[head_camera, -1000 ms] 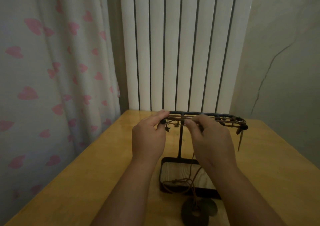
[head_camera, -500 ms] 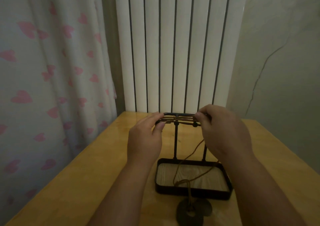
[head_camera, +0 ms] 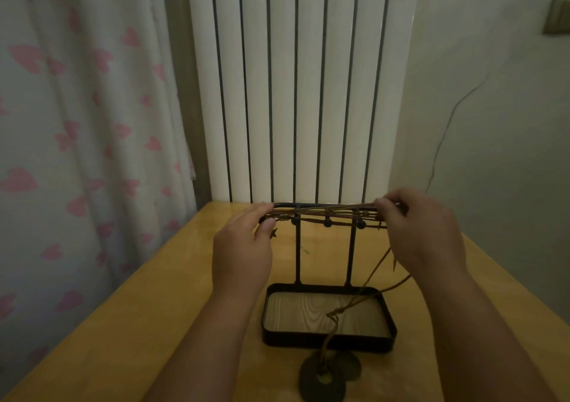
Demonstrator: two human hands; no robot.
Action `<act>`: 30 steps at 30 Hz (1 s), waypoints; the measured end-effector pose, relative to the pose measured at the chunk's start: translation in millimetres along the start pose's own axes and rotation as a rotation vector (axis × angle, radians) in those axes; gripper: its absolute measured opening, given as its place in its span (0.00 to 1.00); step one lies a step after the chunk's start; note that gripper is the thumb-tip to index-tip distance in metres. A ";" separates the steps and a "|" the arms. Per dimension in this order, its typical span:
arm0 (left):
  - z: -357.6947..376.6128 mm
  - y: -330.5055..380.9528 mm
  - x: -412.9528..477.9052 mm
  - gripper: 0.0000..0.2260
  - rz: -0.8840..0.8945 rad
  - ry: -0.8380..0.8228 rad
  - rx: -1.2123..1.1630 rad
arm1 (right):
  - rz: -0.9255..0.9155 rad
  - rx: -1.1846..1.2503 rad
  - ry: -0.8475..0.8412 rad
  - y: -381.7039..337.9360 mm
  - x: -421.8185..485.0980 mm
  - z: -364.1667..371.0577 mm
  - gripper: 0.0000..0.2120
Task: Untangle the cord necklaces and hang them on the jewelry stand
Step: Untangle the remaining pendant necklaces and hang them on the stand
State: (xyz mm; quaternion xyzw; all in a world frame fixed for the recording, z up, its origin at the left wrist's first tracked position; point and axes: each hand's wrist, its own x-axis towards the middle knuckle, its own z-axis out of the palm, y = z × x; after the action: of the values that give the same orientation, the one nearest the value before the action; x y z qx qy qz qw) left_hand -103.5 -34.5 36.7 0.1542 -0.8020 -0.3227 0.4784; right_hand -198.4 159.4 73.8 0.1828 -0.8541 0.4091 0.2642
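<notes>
wooden table (head_camera: pixel 129 318), heart-print curtain (head_camera: pixel 77 123), white radiator (head_camera: pixel 296 86)

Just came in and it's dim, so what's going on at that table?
A person is hanging brown cords on a black stand on a wooden table. The left hand pinches them at the top bar's left end, the right hand at its right end, so they run along the bar. A loose cord trails over the tray to dark disc pendants on the table.
</notes>
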 end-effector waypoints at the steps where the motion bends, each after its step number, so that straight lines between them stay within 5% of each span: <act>1: 0.2 0.8 -0.2 0.13 -0.004 0.002 0.001 | 0.024 0.047 0.002 4.5 0.6 0.9 0.10; 9: 0.4 4.7 -0.8 0.13 -0.041 0.013 -0.015 | 0.205 0.553 0.044 20.5 -0.6 -0.1 0.08; 16: 0.2 7.9 -3.2 0.13 -0.034 0.007 0.051 | 0.294 0.648 0.288 24.8 -26.1 32.6 0.13; 21: 2.0 6.0 -2.3 0.14 0.046 0.047 0.130 | 0.280 0.572 0.416 25.9 -46.1 55.2 0.05; 26: 5.4 11.7 -9.2 0.15 0.348 0.193 0.191 | 0.276 0.526 0.438 24.5 -57.2 66.0 0.04; 30: 15.4 21.0 -20.3 0.10 0.564 -0.003 0.037 | 0.301 0.516 0.373 24.5 -61.7 74.1 0.06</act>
State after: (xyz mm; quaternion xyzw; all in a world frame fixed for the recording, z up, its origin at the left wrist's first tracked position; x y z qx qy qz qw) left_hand -105.5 -1.9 32.0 -0.0667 -0.8197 -0.1624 0.5453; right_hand -184.7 121.1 -17.0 0.0378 -0.6770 0.6721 0.2975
